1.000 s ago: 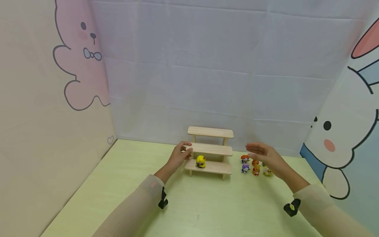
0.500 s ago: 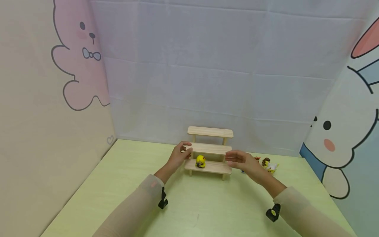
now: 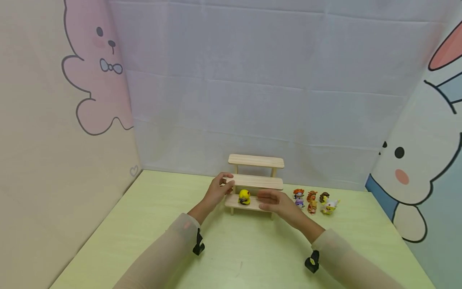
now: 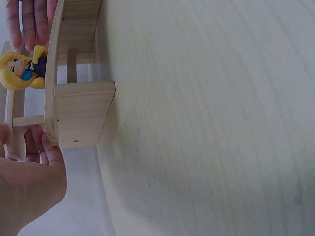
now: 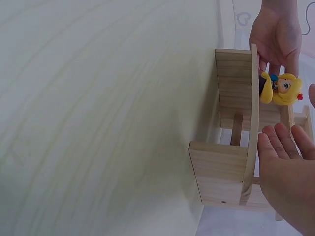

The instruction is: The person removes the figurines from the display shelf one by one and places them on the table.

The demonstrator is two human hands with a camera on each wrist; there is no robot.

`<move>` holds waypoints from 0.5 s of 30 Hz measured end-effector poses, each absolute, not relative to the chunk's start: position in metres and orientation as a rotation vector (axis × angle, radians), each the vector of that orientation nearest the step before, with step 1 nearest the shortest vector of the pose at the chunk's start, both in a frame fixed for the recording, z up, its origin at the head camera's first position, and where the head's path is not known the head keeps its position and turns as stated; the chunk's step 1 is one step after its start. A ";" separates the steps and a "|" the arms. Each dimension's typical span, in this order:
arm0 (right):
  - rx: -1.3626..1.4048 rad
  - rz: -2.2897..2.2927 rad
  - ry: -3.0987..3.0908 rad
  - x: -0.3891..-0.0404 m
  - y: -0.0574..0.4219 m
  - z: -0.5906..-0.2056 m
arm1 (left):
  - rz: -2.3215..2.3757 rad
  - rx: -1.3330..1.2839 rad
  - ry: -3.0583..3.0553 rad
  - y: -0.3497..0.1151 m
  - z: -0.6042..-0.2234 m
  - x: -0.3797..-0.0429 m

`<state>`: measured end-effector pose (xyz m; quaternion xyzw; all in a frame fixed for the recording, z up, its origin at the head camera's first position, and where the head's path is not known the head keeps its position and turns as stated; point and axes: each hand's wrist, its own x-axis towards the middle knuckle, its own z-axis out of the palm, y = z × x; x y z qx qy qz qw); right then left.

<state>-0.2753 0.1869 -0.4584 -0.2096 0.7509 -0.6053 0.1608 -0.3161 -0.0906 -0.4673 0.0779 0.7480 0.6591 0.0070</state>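
A three-tier wooden display stand [image 3: 256,161] stands on the table near the back cloth. On its lowest tier sits a yellow-haired figurine [image 3: 244,197], its face and blue detail visible in the left wrist view. My left hand [image 3: 215,191] holds the stand's left end at the middle tier, fingers curved about the edge; part of this grip is hidden. To the right of the figurine, my right hand [image 3: 281,204] is over the lowest tier with fingers extended and holding nothing. In the right wrist view, a gap separates its fingertips [image 5: 281,132] from the figurine.
Several small figurines [image 3: 312,206] are grouped on the table right of the stand, including a yellow-and-white one [image 3: 329,204]. A pale cloth [image 3: 216,100] hangs behind. Printed side panels [image 3: 408,168] border the pale green table [image 3: 231,249].
My right hand has moved left, from above the grouped figurines to the right part of the lowest tier. The left hand, stand and yellow-haired figurine have stayed put.
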 end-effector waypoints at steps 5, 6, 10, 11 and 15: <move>-0.605 -1.746 2.148 -0.277 0.172 -0.462 | 2.060 0.232 2.341 -0.091 -0.466 -0.315; -0.604 -1.753 2.149 -0.278 0.170 -0.462 | 2.061 0.234 2.344 -0.091 -0.466 -0.315; -0.607 -1.770 2.159 -0.279 0.160 -0.463 | 2.066 0.239 2.350 -0.090 -0.466 -0.315; -0.608 -1.770 2.166 -0.280 0.158 -0.464 | 2.069 0.242 2.350 -0.089 -0.465 -0.314; -0.613 -1.765 2.214 -0.282 0.148 -0.467 | 2.073 0.243 2.360 -0.088 -0.465 -0.313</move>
